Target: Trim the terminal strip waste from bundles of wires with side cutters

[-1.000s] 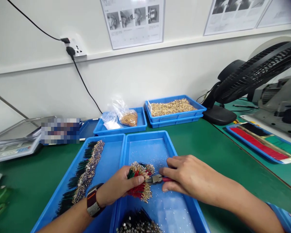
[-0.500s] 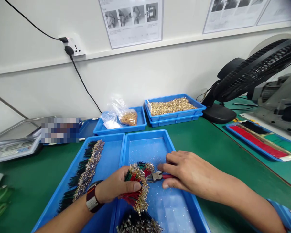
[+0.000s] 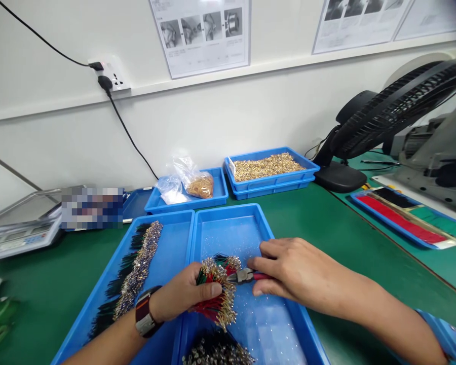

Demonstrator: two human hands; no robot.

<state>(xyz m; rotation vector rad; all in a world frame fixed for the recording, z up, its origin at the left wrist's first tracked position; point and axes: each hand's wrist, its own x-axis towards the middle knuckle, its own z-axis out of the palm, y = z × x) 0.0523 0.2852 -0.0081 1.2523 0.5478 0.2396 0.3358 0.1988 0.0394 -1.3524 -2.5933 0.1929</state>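
My left hand [image 3: 188, 294] is closed around a bundle of red and green wires [image 3: 218, 296] with gold-coloured metal ends, its thumb lying across the top. In my right hand [image 3: 285, 266] is a pair of pliers [image 3: 244, 276] with red handles. The jaws touch the metal ends on the bundle's right side; whether they grip one I cannot tell. Both hands are over the right blue tray [image 3: 251, 223]. Another small wire bundle [image 3: 231, 262] lies just behind the held one. A dark wire bundle [image 3: 218, 350] with silvery ends lies in front.
The left blue tray [image 3: 175, 238] holds a long row of dark wires [image 3: 137, 274] with metal ends. At the back stand a tray of gold-coloured pins [image 3: 268, 167] and a tray with plastic bags [image 3: 199, 185]. A black fan [image 3: 395, 116] and a tray of coloured wires [image 3: 403, 215] are at right.
The bundle has turned slightly in my left hand, with its metal ends shifted a little rightward. The pliers stay at the bundle's right side. The whole view has shifted slightly.
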